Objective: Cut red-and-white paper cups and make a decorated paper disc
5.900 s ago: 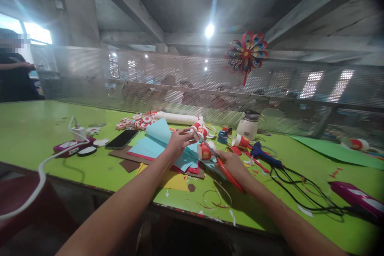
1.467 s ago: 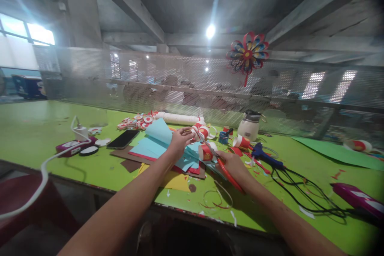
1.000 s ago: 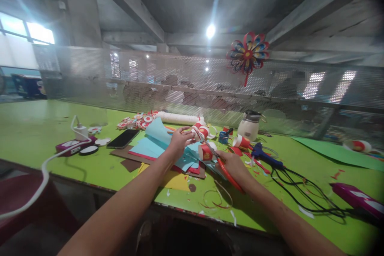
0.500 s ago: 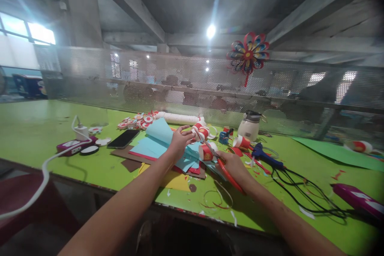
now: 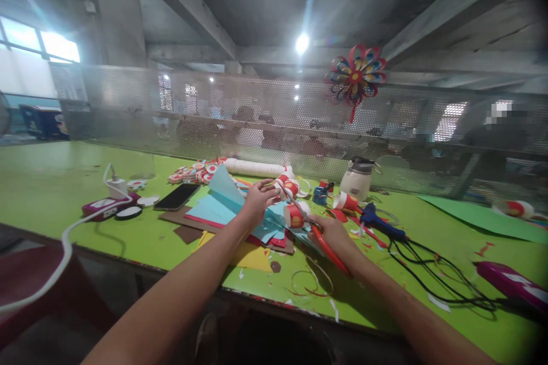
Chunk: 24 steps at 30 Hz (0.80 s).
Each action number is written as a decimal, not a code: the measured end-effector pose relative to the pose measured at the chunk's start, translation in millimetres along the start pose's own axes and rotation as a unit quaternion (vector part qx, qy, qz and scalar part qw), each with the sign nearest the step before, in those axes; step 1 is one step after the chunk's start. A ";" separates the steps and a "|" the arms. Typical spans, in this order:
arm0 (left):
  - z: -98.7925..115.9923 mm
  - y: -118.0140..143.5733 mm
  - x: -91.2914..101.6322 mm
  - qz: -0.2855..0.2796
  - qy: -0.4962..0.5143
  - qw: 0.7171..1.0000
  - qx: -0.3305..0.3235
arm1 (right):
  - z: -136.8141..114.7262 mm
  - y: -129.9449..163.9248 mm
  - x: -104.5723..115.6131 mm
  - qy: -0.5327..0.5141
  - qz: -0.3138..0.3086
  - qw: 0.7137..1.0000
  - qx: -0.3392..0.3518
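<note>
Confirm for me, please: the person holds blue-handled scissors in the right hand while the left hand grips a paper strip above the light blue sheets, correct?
Not quite. The head view shows the scissors in the right hand have red handles, not blue. The left hand does grip a paper strip above the light blue sheets.

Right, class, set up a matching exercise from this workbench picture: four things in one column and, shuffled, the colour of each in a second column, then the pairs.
Things:
1. scissors handles
2. phone
3. table
4. paper sheet under the left hand

Colours:
A. black
B. light blue
C. red
D. green

Pairs: 1-C, 2-A, 3-D, 4-B
</note>
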<state>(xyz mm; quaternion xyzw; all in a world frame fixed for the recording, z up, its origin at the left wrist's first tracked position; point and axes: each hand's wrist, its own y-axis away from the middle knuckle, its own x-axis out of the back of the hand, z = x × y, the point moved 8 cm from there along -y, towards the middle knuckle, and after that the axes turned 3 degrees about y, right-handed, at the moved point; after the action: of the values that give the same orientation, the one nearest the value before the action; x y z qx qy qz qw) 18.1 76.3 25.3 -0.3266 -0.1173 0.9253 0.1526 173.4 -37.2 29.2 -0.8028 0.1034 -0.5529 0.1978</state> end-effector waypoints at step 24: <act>8.6 2.7 -1.7 -0.007 -0.053 0.998 -0.026 | 2.0 0.2 -2.5 -0.005 -0.024 1.000 -0.006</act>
<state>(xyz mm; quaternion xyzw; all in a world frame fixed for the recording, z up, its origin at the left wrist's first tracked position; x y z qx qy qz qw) 13.3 72.2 32.0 -0.2803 -0.1509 0.9370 0.1439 174.4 -36.0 26.4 -0.8092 0.0863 -0.5525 0.1805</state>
